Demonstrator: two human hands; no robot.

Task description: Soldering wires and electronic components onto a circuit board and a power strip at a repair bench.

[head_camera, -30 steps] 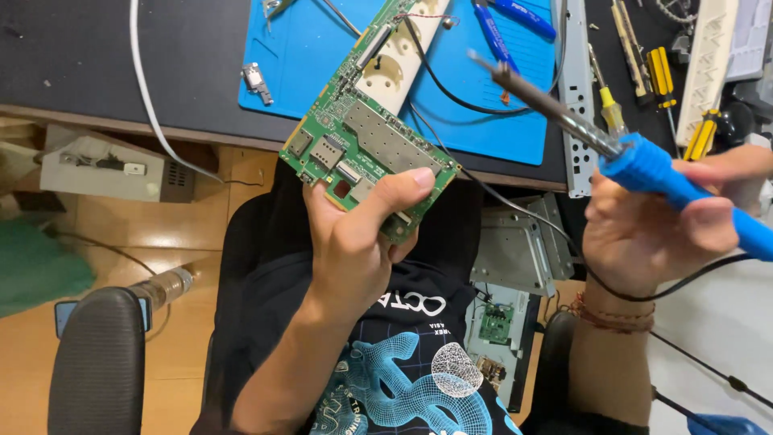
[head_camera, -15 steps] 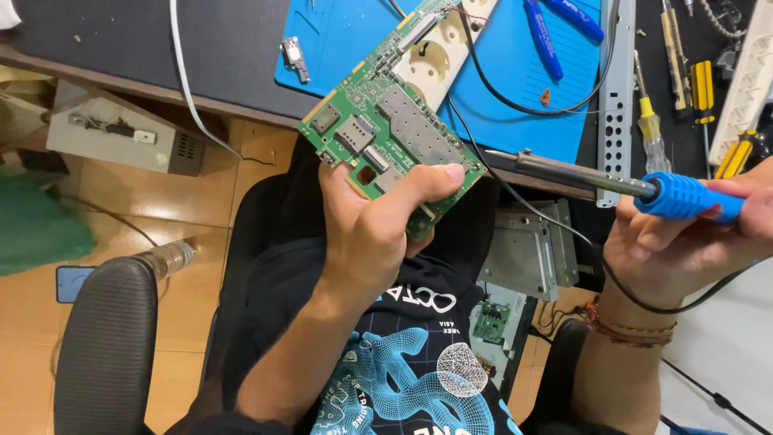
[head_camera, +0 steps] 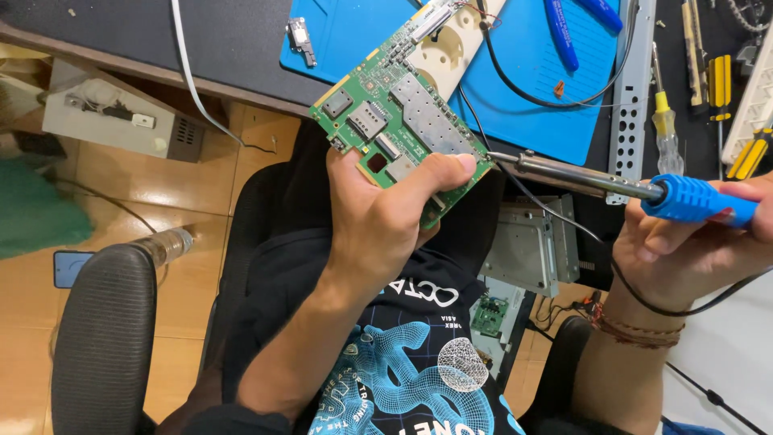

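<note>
My left hand (head_camera: 386, 221) grips a green circuit board (head_camera: 403, 113) by its lower edge, thumb across the face, and holds it tilted above my lap. In my right hand (head_camera: 692, 250) is a soldering iron with a blue handle (head_camera: 696, 199). Its metal shaft (head_camera: 572, 176) lies nearly level and its tip touches the board's right edge, next to my thumb. A black cord runs from the iron down past my right wrist.
A blue work mat (head_camera: 523, 80) lies on the dark desk with a white socket strip (head_camera: 451, 48), blue-handled pliers (head_camera: 564, 32) and a small part (head_camera: 302, 40). Screwdrivers (head_camera: 664, 121) lie at the right. A metal chassis (head_camera: 531, 250) and chair armrest (head_camera: 105, 338) are below.
The soldering iron has swung down from a steep raised angle to almost level, and its tip has come onto the board's right edge. The board stayed in my left hand.
</note>
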